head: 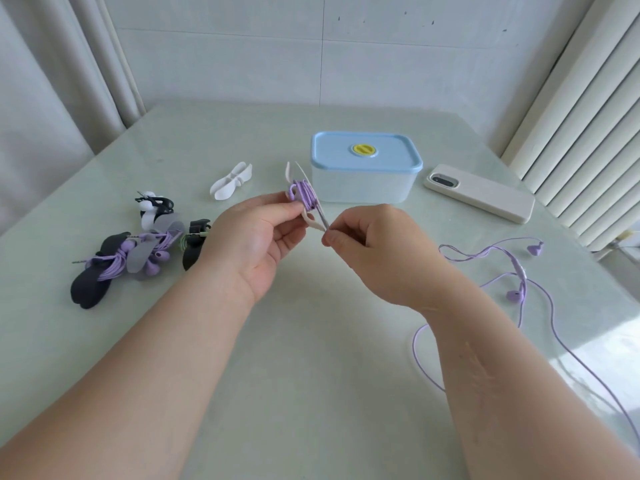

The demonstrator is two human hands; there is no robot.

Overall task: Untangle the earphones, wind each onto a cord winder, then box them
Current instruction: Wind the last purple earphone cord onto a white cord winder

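One purple earphone cord (304, 195): wound round a white flat cord winder (310, 220), held just left of the clear box with blue lid (363, 168).
Left hand (256, 237): grip pinching the winder.
Right hand (374, 247): grip pinching the cord's free end.
Loose purple earphones (519, 271): on the pale table (311, 341), right of the box.

On my pale bench (329, 341) a phone (479, 192) in a cream case lies face down, camera up, slanted near the far right edge, while a pale curtain (52, 81) hangs past the far left corner and white ribbed panels (581, 133) stand beyond the right edge.
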